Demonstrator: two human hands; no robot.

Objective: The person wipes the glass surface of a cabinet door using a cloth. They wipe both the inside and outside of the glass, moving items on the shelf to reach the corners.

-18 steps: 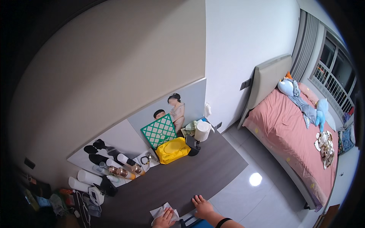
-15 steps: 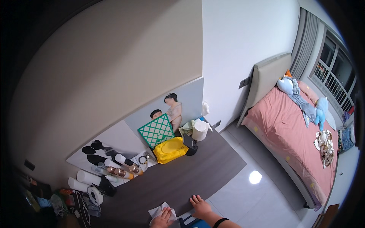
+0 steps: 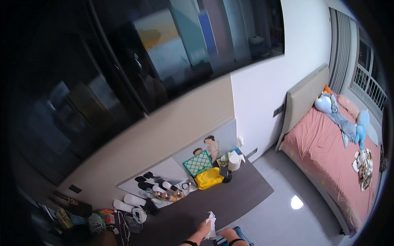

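My left hand [image 3: 202, 227] is over the near edge of the dark brown desk [image 3: 250, 190], closed on a crumpled white tissue [image 3: 211, 229] that sticks up past its fingers. My right hand [image 3: 230, 235] is just to the right of it, off the desk's front edge and near a blue thing, perhaps a seat [image 3: 243, 235]. Its fingers are blurred and cannot be made out.
A yellow wipes pack [image 3: 209, 178], a green lattice-patterned board [image 3: 198, 164] and a white paper roll [image 3: 234, 161] stand at the desk's back. Several cosmetic bottles [image 3: 164, 195] lie left of them. Above hangs a dark glass-fronted cabinet [image 3: 172, 53]. A pink bed [image 3: 320, 151] stands to the right.
My left hand has lifted from the desktop, gathering up the tissue it lay flat on. The right hand has left the desk edge, moving lower. The view has tilted up, bringing in the cabinet.
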